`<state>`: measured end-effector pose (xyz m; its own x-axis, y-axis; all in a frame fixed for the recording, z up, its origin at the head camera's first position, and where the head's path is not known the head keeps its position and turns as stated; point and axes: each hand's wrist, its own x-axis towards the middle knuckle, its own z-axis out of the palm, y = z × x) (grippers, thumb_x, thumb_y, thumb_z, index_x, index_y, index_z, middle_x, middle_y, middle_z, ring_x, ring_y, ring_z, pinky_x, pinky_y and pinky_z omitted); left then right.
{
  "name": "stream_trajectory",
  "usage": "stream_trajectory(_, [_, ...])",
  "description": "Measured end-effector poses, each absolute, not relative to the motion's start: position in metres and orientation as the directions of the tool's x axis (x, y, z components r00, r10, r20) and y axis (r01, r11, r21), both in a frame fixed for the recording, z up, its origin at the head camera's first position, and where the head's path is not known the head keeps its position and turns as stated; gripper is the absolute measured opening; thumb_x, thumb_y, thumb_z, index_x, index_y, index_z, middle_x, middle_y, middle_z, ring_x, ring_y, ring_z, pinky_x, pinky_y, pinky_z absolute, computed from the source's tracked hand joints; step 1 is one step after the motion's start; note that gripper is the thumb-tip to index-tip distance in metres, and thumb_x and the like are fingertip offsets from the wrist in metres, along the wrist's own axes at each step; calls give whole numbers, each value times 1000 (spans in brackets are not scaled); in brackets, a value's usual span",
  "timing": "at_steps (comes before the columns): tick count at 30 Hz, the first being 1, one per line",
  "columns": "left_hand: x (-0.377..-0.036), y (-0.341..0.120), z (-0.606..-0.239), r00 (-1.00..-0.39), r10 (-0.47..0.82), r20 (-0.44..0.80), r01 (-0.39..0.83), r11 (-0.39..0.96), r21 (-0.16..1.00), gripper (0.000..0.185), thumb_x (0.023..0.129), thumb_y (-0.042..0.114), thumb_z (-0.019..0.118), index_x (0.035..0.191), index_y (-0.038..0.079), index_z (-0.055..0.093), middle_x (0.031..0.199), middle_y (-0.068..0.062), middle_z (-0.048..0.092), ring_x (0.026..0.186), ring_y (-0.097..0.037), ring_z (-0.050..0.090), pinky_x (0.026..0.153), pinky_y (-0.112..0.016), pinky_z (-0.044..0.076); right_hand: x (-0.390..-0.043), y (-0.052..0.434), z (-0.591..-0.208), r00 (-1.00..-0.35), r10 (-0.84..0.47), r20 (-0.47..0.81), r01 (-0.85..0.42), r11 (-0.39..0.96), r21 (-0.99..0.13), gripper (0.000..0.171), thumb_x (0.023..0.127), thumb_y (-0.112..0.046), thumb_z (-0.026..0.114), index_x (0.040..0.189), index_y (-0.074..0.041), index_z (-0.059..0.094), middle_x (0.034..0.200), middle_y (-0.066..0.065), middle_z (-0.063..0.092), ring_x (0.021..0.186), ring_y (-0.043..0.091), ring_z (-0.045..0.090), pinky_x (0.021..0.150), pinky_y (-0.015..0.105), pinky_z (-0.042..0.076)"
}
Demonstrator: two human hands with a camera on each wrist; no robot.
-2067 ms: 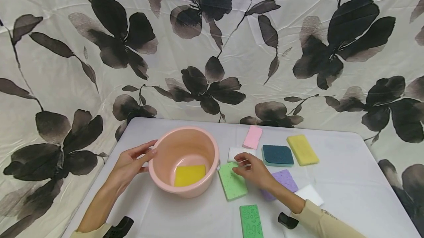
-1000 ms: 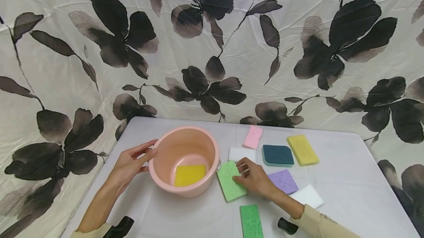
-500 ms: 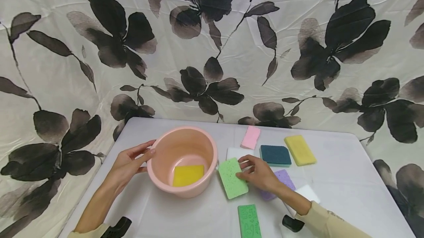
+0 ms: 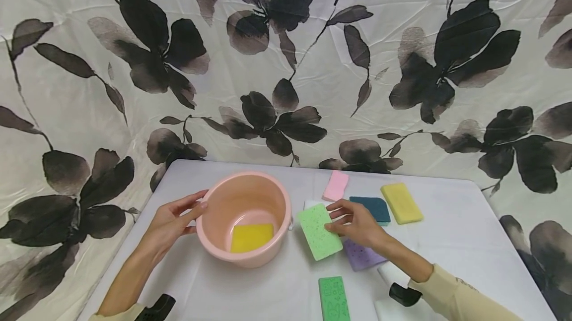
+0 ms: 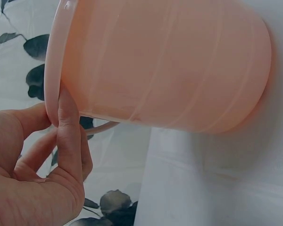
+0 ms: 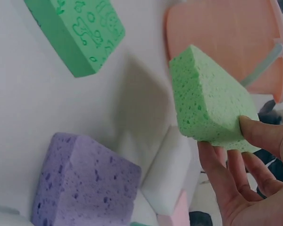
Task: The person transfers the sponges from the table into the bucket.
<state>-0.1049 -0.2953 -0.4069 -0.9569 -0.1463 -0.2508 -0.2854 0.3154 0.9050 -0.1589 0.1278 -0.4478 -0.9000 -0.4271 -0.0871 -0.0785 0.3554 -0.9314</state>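
Observation:
A peach-pink bucket (image 4: 210,241) stands on the left half of the table with a yellow sponge (image 4: 252,238) lying inside it. My left hand (image 4: 174,219) pinches the bucket's rim on its left side; in the left wrist view the thumb and fingers (image 5: 68,136) sit on either side of that rim. My right hand (image 4: 357,222) holds a light green sponge (image 4: 320,231) by its right edge, right of the bucket. In the right wrist view this sponge (image 6: 212,101) is lifted off the table, its shadow below it. The bucket's handle (image 6: 264,63) hangs at the side.
Around my right hand lie a purple sponge (image 4: 363,255), a dark teal sponge (image 4: 373,208), a pink sponge (image 4: 336,185), another yellow sponge (image 4: 401,203) and a darker green patterned sponge (image 4: 334,298). White sponges (image 6: 167,172) are partly hidden. A floral cloth (image 4: 277,63) hangs behind the table (image 4: 447,241).
My right hand has taken hold of the light green sponge and raised it from the table, shifting slightly to the right. The left hand stays on the bucket rim.

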Motion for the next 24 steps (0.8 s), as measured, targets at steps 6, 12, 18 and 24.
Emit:
stream_trajectory(6, [-105,-295,-406,-953,-158,-260,-298,322,899,68,97,43,72,154,13,50,133,-16,56,91,-7,66,79,-25,60,-163,135,-435,-898,-425,-116,-33,329,-944,44,90,-9,80,128,4,62,116,20,68,98,27,71,76,35,63])
stream_trajectory(12, [-105,-293,-405,-949,-162,-270,-310,329,892,70,96,45,73,154,13,50,134,-16,56,91,-7,66,79,-25,60,-168,138,-421,-894,-427,-134,-1,302,-953,46,90,-8,79,130,4,60,117,19,68,98,25,71,79,37,63])
stream_trajectory(18, [-105,-295,-405,-948,-157,-276,-313,325,892,70,95,44,73,154,14,50,131,-15,57,90,-7,65,79,-25,60,-174,137,-407,-891,-436,-123,-8,286,-958,47,89,-8,80,130,4,60,116,19,69,97,24,72,78,37,63])
stream_trajectory(24, [-106,-295,-406,-949,-156,-274,-311,320,895,70,95,44,73,154,14,49,129,-14,58,90,-6,65,78,-25,60,-180,134,-391,-898,-428,-101,-31,290,-956,48,88,-6,81,130,4,60,116,20,69,96,24,72,76,37,63])
